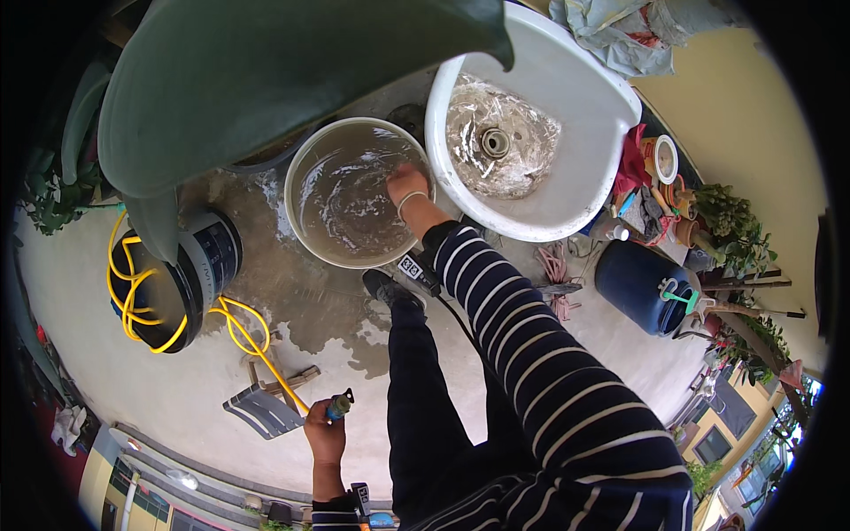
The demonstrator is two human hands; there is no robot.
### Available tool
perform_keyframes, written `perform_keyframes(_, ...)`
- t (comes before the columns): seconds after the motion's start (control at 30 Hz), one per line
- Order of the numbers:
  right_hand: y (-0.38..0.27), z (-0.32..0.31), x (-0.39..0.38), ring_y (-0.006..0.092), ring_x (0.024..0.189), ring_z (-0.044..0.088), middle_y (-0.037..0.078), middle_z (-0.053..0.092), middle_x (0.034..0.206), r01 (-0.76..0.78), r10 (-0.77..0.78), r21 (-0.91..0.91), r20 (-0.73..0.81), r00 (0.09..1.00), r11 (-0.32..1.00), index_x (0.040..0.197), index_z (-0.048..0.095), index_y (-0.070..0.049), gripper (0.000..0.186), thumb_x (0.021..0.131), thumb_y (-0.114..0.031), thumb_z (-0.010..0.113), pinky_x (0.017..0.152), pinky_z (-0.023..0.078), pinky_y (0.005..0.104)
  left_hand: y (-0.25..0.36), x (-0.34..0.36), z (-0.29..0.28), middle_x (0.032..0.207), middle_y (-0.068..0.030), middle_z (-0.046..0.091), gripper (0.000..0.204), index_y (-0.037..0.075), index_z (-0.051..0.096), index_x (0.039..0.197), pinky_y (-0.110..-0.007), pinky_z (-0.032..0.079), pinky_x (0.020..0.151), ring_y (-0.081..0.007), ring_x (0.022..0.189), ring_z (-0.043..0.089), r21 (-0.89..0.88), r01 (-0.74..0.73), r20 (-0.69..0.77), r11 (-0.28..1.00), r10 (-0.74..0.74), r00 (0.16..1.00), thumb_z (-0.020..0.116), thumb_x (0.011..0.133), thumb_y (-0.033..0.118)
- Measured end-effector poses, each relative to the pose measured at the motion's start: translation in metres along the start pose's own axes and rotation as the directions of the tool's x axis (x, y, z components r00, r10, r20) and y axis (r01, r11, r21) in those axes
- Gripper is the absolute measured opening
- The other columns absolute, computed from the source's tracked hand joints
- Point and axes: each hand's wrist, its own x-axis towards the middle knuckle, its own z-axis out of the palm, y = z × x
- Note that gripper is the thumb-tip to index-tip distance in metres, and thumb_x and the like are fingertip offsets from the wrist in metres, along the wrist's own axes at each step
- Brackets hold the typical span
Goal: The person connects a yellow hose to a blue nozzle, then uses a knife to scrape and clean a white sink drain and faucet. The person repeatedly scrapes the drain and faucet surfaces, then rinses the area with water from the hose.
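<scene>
My left hand (324, 430) is closed around a hose nozzle (338, 407) at the lower middle, with the yellow hose (282, 380) running from it. My right hand (405, 186), a band at its wrist, is inside a round pale bucket (297, 230) of water, toward its right side. Its fingers look curled; whatever they hold, if anything, is hidden. Just right of that bucket stands a large white basin (589, 168) with shallow murky water and a round fitting (496, 142) in its middle.
Big green leaves (230, 80) overhang the upper left. A black bucket (217, 257) carries coiled hose at left; a low wooden-legged object (261, 411) lies below it. A blue barrel (633, 283), pots (686, 232) and plants stand at right. My foot (385, 288) is beside the pale bucket.
</scene>
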Motion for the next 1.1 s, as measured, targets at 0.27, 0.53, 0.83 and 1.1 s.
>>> perform_keyframes(0.27,-0.033,-0.007,-0.036,0.0345,0.115,0.063,0.015,0.064,0.128,0.115,-0.110,-0.134,0.045,0.993,0.984,0.136,0.056,-0.006,0.053,0.086,-0.015,0.073,0.097,0.052,0.0404,0.025,0.017,-0.001,0.090,-0.0134,0.070,0.018,0.003,0.068,0.097,-0.033,0.053,0.073,-0.0274,0.081,0.068,0.008,-0.043,0.019,0.999,0.042,0.999,0.073,0.080,-0.002)
perform_keyframes(0.53,-0.048,-0.071,-0.067,0.0144,0.106,0.065,0.004,0.068,0.120,-0.250,-0.124,0.531,0.571,0.812,0.810,0.133,0.060,-0.008,0.043,0.092,-0.010,0.069,0.085,0.055,0.0298,0.058,0.028,0.008,0.083,-0.0116,0.069,0.014,0.003,0.068,0.094,-0.033,0.051,0.068,-0.0239,0.072,0.064,0.044,-0.110,-0.002,0.993,0.111,0.994,0.075,0.081,0.003)
perform_keyframes(0.83,-0.013,-0.221,-0.075,0.0119,0.084,0.070,0.003,0.072,0.088,-0.277,-0.050,0.657,0.433,0.900,0.701,0.095,0.070,-0.005,0.017,0.095,-0.022,0.071,0.075,0.054,0.0231,0.099,0.042,0.018,0.089,-0.0145,0.071,0.017,0.002,0.069,0.098,-0.036,0.054,0.073,-0.0306,0.080,0.070,0.116,-0.129,0.063,0.985,0.123,0.990,0.073,0.081,0.004)
perform_keyframes(1.1,0.040,-0.333,-0.004,0.0121,0.074,0.069,0.004,0.072,0.086,-0.193,0.111,0.604,0.171,0.979,0.773,0.093,0.068,-0.005,0.007,0.095,-0.011,0.067,0.069,0.055,0.0236,0.126,0.055,0.025,0.087,-0.0157,0.070,0.015,0.002,0.069,0.097,-0.035,0.053,0.071,-0.0292,0.076,0.068,0.119,-0.136,0.081,0.983,0.127,0.989,0.073,0.082,0.003)
